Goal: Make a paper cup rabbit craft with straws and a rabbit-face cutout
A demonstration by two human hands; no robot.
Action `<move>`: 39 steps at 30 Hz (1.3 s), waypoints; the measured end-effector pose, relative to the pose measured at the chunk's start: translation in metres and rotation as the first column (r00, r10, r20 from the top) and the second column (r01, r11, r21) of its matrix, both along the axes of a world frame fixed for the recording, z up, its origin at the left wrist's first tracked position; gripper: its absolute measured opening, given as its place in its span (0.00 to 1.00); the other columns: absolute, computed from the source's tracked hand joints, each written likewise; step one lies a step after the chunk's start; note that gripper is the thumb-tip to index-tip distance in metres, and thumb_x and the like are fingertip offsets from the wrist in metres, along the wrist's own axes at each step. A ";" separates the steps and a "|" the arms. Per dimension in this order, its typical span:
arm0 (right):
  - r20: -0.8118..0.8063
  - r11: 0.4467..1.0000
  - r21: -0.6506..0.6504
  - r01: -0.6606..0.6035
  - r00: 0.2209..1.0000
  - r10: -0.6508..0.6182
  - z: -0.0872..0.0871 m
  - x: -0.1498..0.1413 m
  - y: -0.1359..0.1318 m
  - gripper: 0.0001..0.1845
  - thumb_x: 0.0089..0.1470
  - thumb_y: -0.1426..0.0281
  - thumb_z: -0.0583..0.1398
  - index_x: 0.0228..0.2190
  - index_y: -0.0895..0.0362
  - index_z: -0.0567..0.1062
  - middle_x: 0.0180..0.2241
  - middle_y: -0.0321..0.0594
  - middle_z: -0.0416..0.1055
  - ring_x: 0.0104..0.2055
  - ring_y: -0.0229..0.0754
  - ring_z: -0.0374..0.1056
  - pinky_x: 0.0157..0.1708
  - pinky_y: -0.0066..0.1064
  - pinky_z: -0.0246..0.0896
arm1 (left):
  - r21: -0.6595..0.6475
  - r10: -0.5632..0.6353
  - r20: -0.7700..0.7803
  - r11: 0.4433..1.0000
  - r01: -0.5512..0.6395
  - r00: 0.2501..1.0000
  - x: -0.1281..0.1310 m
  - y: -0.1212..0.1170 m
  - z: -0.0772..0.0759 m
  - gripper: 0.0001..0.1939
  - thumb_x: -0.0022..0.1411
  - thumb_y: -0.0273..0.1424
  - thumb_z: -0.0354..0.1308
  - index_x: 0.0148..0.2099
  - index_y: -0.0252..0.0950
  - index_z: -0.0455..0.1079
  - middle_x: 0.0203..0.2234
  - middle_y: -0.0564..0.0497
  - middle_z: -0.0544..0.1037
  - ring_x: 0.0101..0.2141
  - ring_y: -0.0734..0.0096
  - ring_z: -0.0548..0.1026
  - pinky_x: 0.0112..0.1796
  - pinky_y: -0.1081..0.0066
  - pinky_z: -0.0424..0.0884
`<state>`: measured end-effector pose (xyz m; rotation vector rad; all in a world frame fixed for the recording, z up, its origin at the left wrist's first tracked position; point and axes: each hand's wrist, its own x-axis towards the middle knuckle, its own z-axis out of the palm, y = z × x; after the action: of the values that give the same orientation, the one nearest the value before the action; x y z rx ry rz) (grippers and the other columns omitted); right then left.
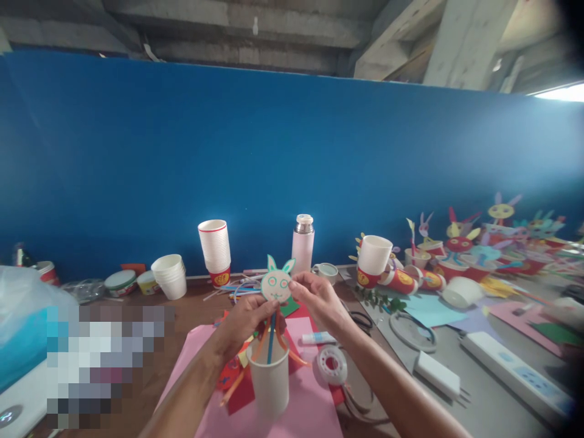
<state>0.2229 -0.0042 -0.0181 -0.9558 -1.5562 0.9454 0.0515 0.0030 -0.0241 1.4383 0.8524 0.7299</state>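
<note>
Tape roll [333, 378] (near white cup [271, 384])

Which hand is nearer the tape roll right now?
Right. In the picture, the right hand is above and slightly left of the tape roll; the left hand is farther left, above the white cup on the pink paper.

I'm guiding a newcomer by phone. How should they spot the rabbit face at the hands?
Start at the blue wall and come down to the pink flask. Nearer and slightly left, the left hand holds the rabbit face above a white cup, with the right hand at its edge. Unlike the coloured faces crowded at the right, it is whitish with green-edged ears.
</note>
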 end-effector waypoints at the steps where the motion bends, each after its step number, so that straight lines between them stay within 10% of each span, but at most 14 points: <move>1: 0.009 1.000 -0.012 -0.021 1.000 0.021 -0.002 -0.001 0.000 0.16 0.51 0.59 0.56 0.28 0.60 0.70 0.24 0.36 0.66 0.27 0.35 0.62 0.27 0.25 0.56 | 0.005 0.006 0.008 1.000 -0.007 1.000 0.000 0.000 0.000 0.21 0.55 0.44 0.51 0.28 0.29 0.73 0.20 0.46 0.75 0.21 0.68 0.71 0.25 0.72 0.61; 10: -0.058 0.999 -0.014 -0.035 0.998 0.034 -0.026 -0.010 0.012 0.14 0.46 0.62 0.60 0.28 0.61 0.74 0.25 0.38 0.70 0.27 0.37 0.64 0.26 0.26 0.58 | 0.069 -0.011 0.005 0.998 0.011 1.000 -0.001 0.000 -0.001 0.21 0.56 0.43 0.51 0.29 0.29 0.74 0.21 0.47 0.75 0.21 0.72 0.69 0.23 0.75 0.58; 39: 0.039 0.999 0.007 0.038 0.998 -0.039 -0.028 -0.016 0.011 0.15 0.48 0.61 0.57 0.24 0.61 0.74 0.23 0.37 0.70 0.26 0.37 0.64 0.27 0.25 0.58 | 0.101 0.048 0.032 0.994 -0.052 0.998 0.002 0.006 -0.009 0.17 0.56 0.39 0.53 0.27 0.30 0.73 0.18 0.50 0.73 0.19 0.76 0.65 0.22 0.75 0.56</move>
<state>0.2072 0.0073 -0.0457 -1.0013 -1.5672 0.8988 0.0535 0.0088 -0.0327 1.4973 0.8408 0.8411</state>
